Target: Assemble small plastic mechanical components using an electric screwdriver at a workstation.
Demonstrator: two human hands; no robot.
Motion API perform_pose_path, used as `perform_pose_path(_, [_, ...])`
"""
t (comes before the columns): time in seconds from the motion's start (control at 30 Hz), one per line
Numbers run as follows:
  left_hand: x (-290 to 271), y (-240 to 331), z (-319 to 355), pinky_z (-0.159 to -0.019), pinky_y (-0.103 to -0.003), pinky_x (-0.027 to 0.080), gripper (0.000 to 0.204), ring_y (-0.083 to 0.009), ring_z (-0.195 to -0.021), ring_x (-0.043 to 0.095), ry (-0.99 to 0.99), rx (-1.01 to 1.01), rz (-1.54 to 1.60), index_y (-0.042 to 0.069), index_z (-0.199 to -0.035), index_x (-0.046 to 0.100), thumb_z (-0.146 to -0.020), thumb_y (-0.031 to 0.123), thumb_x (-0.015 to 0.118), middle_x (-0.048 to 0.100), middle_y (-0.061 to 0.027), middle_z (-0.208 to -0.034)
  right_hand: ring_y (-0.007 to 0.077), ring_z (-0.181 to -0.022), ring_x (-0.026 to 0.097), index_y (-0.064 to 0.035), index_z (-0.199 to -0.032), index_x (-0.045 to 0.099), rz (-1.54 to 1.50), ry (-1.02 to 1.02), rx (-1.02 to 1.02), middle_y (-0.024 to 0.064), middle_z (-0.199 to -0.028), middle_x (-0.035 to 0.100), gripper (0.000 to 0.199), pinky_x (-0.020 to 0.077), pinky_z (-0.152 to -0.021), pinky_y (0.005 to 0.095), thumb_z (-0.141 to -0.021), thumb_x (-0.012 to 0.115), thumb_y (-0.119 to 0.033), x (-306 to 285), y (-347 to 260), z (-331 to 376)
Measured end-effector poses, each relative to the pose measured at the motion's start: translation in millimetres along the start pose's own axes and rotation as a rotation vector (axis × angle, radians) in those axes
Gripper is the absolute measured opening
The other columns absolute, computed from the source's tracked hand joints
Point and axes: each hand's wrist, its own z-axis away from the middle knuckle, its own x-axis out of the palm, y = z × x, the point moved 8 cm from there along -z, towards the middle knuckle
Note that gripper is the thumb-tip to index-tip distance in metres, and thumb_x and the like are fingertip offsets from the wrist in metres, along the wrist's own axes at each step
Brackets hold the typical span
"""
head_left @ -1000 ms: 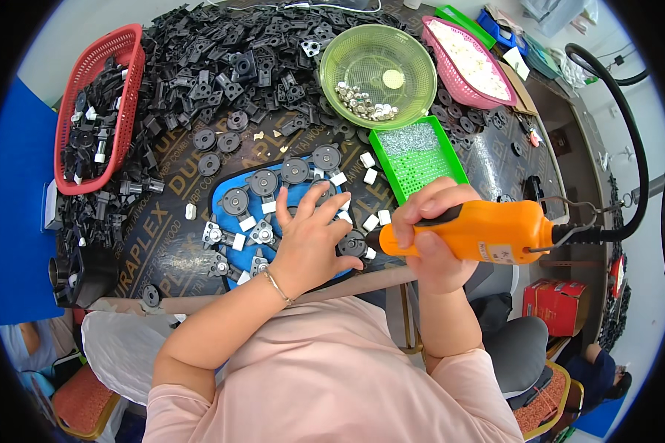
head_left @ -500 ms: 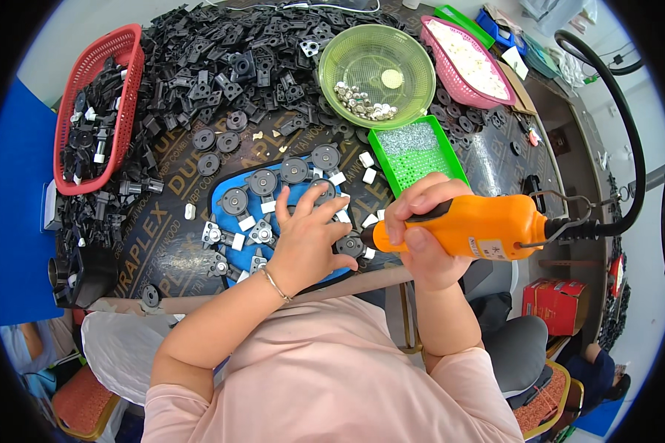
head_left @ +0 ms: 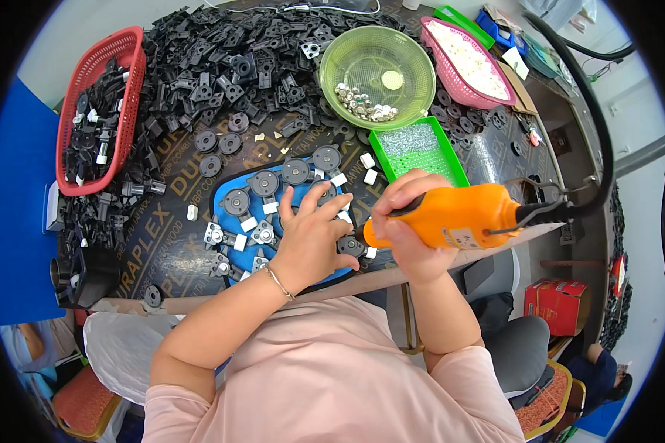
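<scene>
In my right hand (head_left: 414, 236) is an orange electric screwdriver (head_left: 454, 218), fingers wrapped round its body. Its tip points left and meets the edge of a round black part (head_left: 349, 246), as far as I can see. My left hand (head_left: 310, 236) lies palm down with fingers spread over a blue mat (head_left: 233, 190), its thumb beside that same part. Round black discs (head_left: 295, 170) fitted on parts with white blocks (head_left: 248, 224) line the mat's far side. Nearer me are black parts with silvery centres (head_left: 264, 232). Some parts are hidden under my left hand.
A heap of black plastic parts (head_left: 199, 66) covers the far table. Around it stand a red basket (head_left: 131, 111), a green round basket (head_left: 332, 55) with metal pieces, a green tray (head_left: 457, 159) of small screws and a pink basket (head_left: 440, 66) of white pieces. A black cable (head_left: 595, 111) hangs at right.
My right hand has brought the screwdriver left and slightly tilted it, its tip now at the round part by my left thumb. My left hand has stayed nearly still.
</scene>
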Motion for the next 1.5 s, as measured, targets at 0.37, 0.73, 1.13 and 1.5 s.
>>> perform_pose_path(0.37, [-7.7, 4.5, -0.7, -0.102, -0.06, 0.012, 0.041, -0.0275, -0.128, 0.035, -0.064, -0.069, 0.031, 0.02, -0.087, 0.072, -0.05, 0.033, 0.084, 0.054, -0.0002, -0.125, 0.0149, -0.07, 0.054, -0.0056, -0.087, 0.053, 0.224, -0.328, 0.003, 0.0088, -0.081, 0.055, 0.022, 0.044, -0.065, 0.0251, -0.069, 0.065, 0.002, 31.2, -0.4, -3.1])
perform_pose_path(0.73, [3.3, -3.1, 4.3, -0.105, -0.058, 0.009, 0.043, -0.028, -0.129, 0.034, -0.003, -0.071, 0.043, 0.014, -0.08, 0.071, -0.044, 0.033, 0.086, 0.054, 0.0008, -0.127, 0.0167, -0.062, 0.053, -0.001, -0.095, 0.05, -0.322, 0.117, -0.017, 0.0098, -0.083, 0.053, 0.024, 0.0451, -0.059, 0.027, -0.076, 0.064, -0.007, -50.7, -28.6, -27.1])
perform_pose_path(1.13, [4.8, 0.2, 2.4, -0.105, -0.055, 0.01, 0.046, -0.0292, -0.128, 0.035, -0.016, -0.046, 0.024, 0.012, -0.081, 0.071, -0.045, 0.037, 0.085, 0.055, -0.0014, -0.125, 0.0165, -0.061, 0.054, -0.0005, -0.093, 0.049, 0.18, 0.465, -0.014, 0.0113, -0.081, 0.054, 0.022, 0.0454, -0.057, 0.0274, -0.075, 0.059, 0.007, -136.1, -5.7, 4.6])
perform_pose_path(1.5, [5.8, 0.0, 2.3, -0.105, -0.056, 0.013, 0.047, -0.0293, -0.127, 0.035, -0.024, -0.038, 0.014, 0.012, -0.084, 0.071, -0.046, 0.037, 0.085, 0.055, -0.0014, -0.125, 0.0165, -0.061, 0.054, -0.0009, -0.093, 0.05, 0.201, 0.475, -0.021, 0.012, -0.083, 0.055, 0.022, 0.0462, -0.059, 0.0277, -0.076, 0.059, 0.007, -141.9, -1.3, 6.4])
